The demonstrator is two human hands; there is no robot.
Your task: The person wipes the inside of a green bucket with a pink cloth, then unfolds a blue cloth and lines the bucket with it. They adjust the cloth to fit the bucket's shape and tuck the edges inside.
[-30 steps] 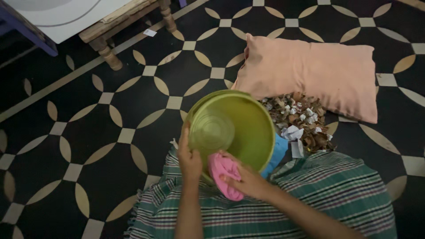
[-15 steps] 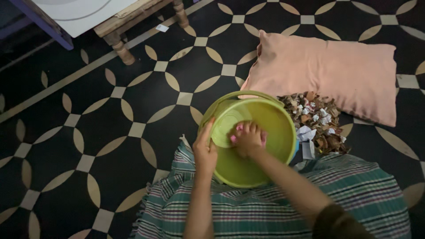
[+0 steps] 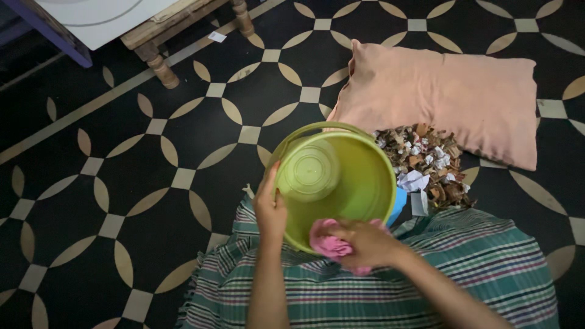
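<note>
A lime-green plastic bucket [image 3: 359, 176] rests tilted on my lap, its open mouth facing up at me. My left hand [image 3: 270, 206] grips its rim on the left side. My right hand [image 3: 365, 244] presses a crumpled pink cloth [image 3: 329, 245] against the near inner edge of the bucket. A blue object [image 3: 397, 205] peeks out from behind the bucket's right side. A green striped cloth [image 3: 439, 280] covers my lap.
A peach pillow [image 3: 445, 97] lies on the black patterned tile floor [image 3: 122, 183] beyond the bucket. A heap of dry brown scraps and crumpled white paper [image 3: 426, 164] sits beside it. Wooden furniture legs [image 3: 159, 70] and a white board [image 3: 103, 15] stand at upper left.
My right hand with the pink cloth has moved from the bucket's bottom back to its near rim. My left hand has stayed on the left rim.
</note>
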